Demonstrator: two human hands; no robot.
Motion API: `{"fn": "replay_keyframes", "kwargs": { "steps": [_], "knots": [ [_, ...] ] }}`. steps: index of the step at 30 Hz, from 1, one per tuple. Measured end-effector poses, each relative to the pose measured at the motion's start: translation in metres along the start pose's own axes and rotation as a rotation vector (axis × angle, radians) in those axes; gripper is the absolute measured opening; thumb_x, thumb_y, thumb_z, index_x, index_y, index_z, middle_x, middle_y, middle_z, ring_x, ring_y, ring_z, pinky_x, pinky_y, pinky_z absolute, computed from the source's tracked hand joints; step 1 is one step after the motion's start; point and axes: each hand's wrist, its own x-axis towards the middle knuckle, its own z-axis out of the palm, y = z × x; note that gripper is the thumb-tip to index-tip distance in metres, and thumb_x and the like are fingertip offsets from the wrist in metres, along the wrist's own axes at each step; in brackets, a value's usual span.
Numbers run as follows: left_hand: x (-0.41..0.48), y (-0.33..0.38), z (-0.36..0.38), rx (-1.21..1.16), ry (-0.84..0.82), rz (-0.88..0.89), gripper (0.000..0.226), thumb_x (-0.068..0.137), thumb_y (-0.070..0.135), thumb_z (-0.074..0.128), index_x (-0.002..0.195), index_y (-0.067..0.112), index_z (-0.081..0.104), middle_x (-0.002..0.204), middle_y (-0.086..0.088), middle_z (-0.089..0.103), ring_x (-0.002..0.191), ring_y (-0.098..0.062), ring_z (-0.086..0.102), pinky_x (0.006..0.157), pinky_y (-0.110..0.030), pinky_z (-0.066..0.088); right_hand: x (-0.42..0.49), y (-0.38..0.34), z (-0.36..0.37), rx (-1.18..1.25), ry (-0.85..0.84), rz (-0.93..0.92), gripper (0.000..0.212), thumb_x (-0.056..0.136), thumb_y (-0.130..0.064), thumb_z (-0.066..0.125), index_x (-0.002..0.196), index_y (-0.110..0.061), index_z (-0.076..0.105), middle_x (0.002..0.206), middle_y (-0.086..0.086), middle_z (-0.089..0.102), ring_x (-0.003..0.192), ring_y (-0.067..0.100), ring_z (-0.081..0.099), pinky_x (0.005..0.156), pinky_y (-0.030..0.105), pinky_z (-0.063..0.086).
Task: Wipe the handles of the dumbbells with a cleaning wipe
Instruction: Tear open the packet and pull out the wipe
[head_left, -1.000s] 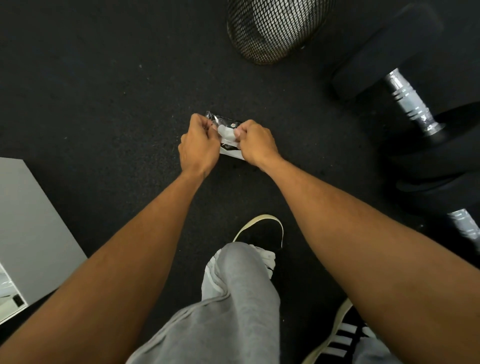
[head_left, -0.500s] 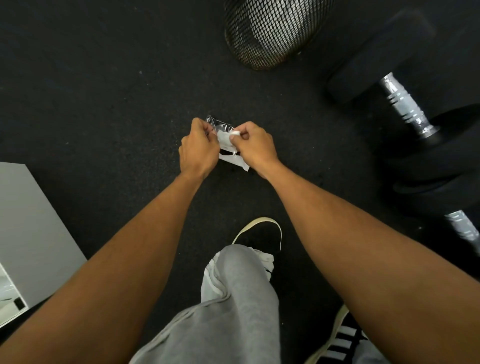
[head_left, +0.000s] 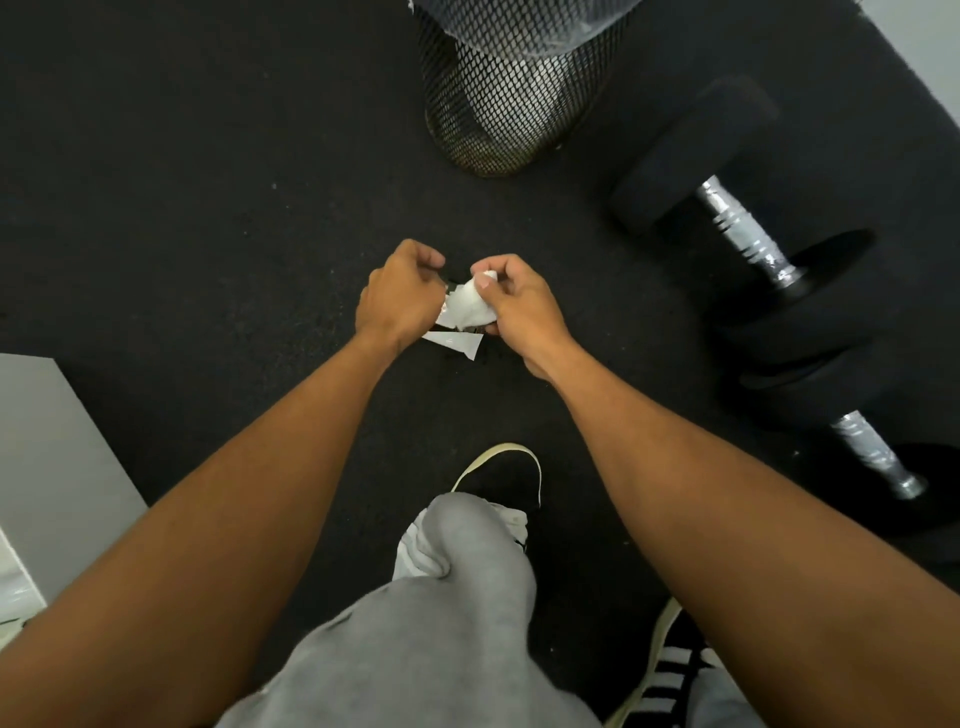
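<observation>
Compared with half a second ago, the white wipe (head_left: 468, 307) is drawn further out of its packet (head_left: 453, 340), and the two hands, then pressed close together, are now set slightly apart at the centre of the frame. The wipe is pinched between the thumb and curled fingers of the right hand (head_left: 519, 312), bunched against the palm. The left hand (head_left: 399, 297) is closed with its fingers curled round the packet, whose pale torn end is seen jutting out below the hand; how much of the packet lies inside the fist cannot be told. More of the mesh bin (head_left: 514, 98) is now shown at the top of the frame, and the lower dumbbell handle (head_left: 872, 453) is seen at greater length at the right edge. The upper dumbbell handle (head_left: 743, 234) is left untouched at upper right, well apart from both hands, lying on the black floor (head_left: 182, 182). A grey box (head_left: 52, 457) is seen at the left edge, a grey-trousered knee (head_left: 462, 587) and a shoe (head_left: 501, 470) at the bottom centre.
</observation>
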Motion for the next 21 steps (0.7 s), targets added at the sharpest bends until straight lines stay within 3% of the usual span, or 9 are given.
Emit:
{"fn": "replay_keyframes", "kwargs": {
  "steps": [4, 8, 10, 14, 18, 21],
  "knots": [
    [-0.006, 0.025, -0.006, -0.225, -0.218, -0.093, 0.029, 0.093, 0.010, 0.054, 0.118, 0.020, 0.063, 0.114, -0.003, 0.068, 0.090, -0.014, 0.067, 0.073, -0.034, 0.057, -0.009, -0.011, -0.011, 0.023, 0.022, -0.027, 0.022, 0.100, -0.015, 0.057, 0.120, -0.022, 0.062, 0.115, 0.002, 0.069, 0.105, 0.017, 0.067, 0.081, 0.032, 0.058],
    [-0.017, 0.042, -0.011, -0.365, -0.368, -0.170, 0.027, 0.097, 0.013, 0.058, 0.123, 0.017, 0.065, 0.105, -0.003, 0.071, 0.080, -0.010, 0.070, 0.058, -0.025, 0.056, -0.023, -0.024, -0.027, 0.082, 0.034, -0.042, 0.028, 0.097, -0.011, 0.061, 0.125, -0.017, 0.061, 0.110, 0.005, 0.071, 0.100, 0.018, 0.071, 0.081, 0.031, 0.059],
    [-0.020, 0.046, -0.012, -0.404, -0.389, -0.159, 0.027, 0.096, 0.014, 0.063, 0.122, 0.015, 0.066, 0.103, -0.004, 0.073, 0.080, -0.010, 0.069, 0.061, -0.026, 0.056, -0.032, -0.029, -0.039, 0.103, 0.053, -0.036, 0.031, 0.095, -0.013, 0.066, 0.126, -0.017, 0.059, 0.109, 0.005, 0.071, 0.097, 0.017, 0.071, 0.074, 0.027, 0.058],
    [-0.028, 0.061, -0.014, -0.499, -0.465, -0.197, 0.032, 0.091, 0.008, 0.069, 0.123, 0.013, 0.068, 0.113, -0.009, 0.074, 0.105, -0.020, 0.071, 0.085, -0.039, 0.060, -0.047, -0.036, -0.062, 0.148, 0.081, -0.013, 0.039, 0.090, -0.018, 0.073, 0.125, -0.018, 0.059, 0.104, 0.005, 0.073, 0.091, 0.014, 0.073, 0.069, 0.024, 0.055],
    [-0.044, 0.088, -0.010, -0.647, -0.519, -0.194, 0.029, 0.093, 0.003, 0.064, 0.121, 0.013, 0.066, 0.099, -0.002, 0.075, 0.091, -0.014, 0.072, 0.070, -0.027, 0.057, -0.068, -0.044, -0.088, 0.261, 0.072, 0.004, 0.032, 0.092, -0.023, 0.072, 0.122, -0.016, 0.061, 0.099, 0.003, 0.073, 0.082, 0.012, 0.069, 0.063, 0.026, 0.055],
    [-0.054, 0.110, -0.006, -0.735, -0.538, -0.148, 0.023, 0.094, 0.000, 0.061, 0.114, 0.013, 0.064, 0.102, -0.003, 0.074, 0.094, -0.015, 0.071, 0.073, -0.028, 0.059, -0.083, -0.054, -0.109, 0.373, 0.026, 0.010, 0.025, 0.099, -0.023, 0.061, 0.123, -0.013, 0.061, 0.110, 0.003, 0.069, 0.094, 0.013, 0.068, 0.066, 0.026, 0.058]
  ]
}}
